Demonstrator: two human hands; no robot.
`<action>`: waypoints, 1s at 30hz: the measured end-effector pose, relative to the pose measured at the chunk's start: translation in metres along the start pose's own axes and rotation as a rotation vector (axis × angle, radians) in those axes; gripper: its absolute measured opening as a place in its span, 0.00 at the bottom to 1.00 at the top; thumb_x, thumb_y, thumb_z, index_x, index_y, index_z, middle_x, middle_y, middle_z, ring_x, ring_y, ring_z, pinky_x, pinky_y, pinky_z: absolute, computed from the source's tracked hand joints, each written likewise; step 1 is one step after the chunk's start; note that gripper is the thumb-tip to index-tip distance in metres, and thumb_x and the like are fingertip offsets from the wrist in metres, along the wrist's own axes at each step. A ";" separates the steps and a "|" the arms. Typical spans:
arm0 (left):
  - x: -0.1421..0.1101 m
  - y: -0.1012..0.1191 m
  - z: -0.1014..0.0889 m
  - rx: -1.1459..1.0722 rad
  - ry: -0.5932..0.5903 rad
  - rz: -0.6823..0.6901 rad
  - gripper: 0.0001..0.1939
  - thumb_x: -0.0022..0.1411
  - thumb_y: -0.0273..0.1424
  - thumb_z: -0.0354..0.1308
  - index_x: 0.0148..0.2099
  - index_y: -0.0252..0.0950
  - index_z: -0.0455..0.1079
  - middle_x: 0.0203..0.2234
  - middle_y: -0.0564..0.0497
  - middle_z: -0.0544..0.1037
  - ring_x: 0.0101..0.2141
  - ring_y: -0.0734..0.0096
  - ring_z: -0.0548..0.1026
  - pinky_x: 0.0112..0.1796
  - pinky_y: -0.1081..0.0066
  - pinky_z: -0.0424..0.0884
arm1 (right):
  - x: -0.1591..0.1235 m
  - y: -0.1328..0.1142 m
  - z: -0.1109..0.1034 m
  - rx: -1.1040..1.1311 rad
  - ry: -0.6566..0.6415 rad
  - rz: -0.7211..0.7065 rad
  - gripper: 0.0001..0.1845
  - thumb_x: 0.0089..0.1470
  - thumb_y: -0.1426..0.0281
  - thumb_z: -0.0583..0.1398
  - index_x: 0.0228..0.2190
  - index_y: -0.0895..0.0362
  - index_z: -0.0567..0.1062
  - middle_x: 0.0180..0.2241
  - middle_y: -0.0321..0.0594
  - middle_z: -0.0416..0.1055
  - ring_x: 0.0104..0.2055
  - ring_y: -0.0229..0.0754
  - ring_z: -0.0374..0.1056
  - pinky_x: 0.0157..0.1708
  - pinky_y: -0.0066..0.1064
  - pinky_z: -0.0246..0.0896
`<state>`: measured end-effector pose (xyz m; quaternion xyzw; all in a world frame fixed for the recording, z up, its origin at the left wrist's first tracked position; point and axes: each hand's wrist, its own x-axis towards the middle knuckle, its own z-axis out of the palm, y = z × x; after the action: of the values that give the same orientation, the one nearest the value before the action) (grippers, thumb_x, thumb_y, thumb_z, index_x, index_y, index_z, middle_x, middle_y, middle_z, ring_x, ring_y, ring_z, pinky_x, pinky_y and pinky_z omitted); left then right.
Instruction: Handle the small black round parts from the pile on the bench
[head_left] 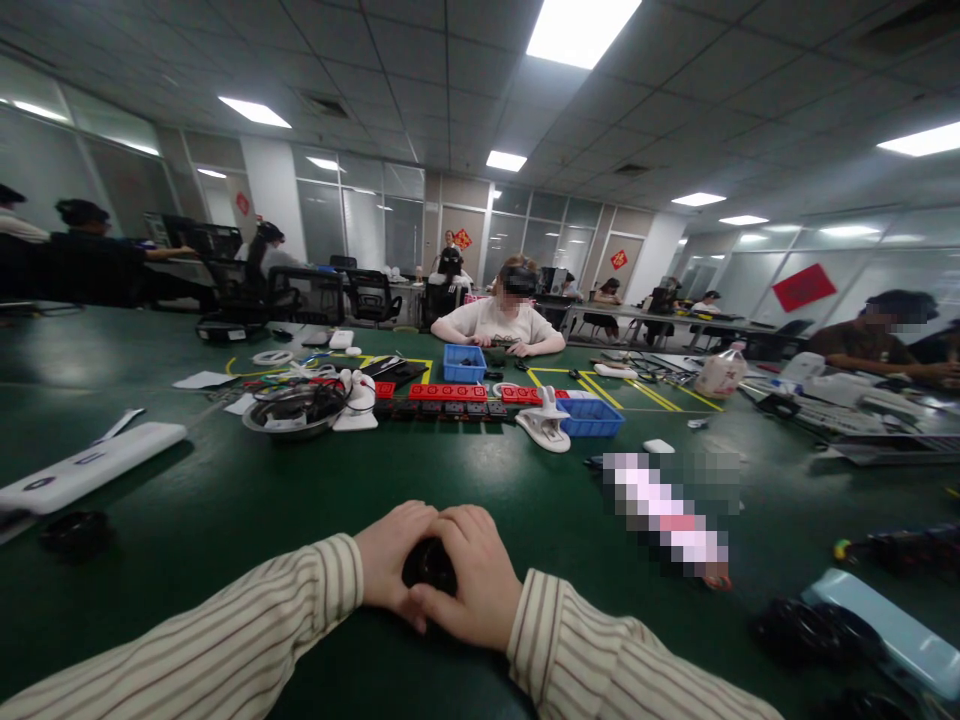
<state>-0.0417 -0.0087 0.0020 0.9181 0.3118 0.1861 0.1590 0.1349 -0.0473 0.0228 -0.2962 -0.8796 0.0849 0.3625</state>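
Close to me on the green tabletop [300, 490], both hands are wrapped round a black bundle [429, 566] that looks like a coiled cable. My left hand [390, 550] curves about its left and far side. Over the top and right side lies my right hand [480, 580], its thumb across the near edge. The fingers of both hands meet at the far side, hiding most of the bundle. A similar black coil [76, 536] rests on the table to the left.
Ahead stand a metal bowl of cables [289, 425], red power-strip parts [448, 392], a white clip base [546, 425] and a blue bin [592, 420]. A white power strip [97, 465] lies left. More black coils [806, 630] lie right. Across the table sits a person [499, 322].
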 end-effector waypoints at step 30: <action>-0.001 0.008 -0.005 0.001 -0.003 0.004 0.39 0.37 0.50 0.65 0.48 0.35 0.61 0.42 0.44 0.68 0.43 0.52 0.67 0.52 0.50 0.55 | 0.000 0.000 0.000 -0.007 -0.007 0.010 0.20 0.45 0.56 0.57 0.35 0.58 0.66 0.37 0.43 0.65 0.39 0.45 0.59 0.41 0.39 0.53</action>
<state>-0.0406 -0.0149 0.0096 0.9190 0.3099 0.1847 0.1589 0.1346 -0.0470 0.0224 -0.3015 -0.8796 0.0844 0.3582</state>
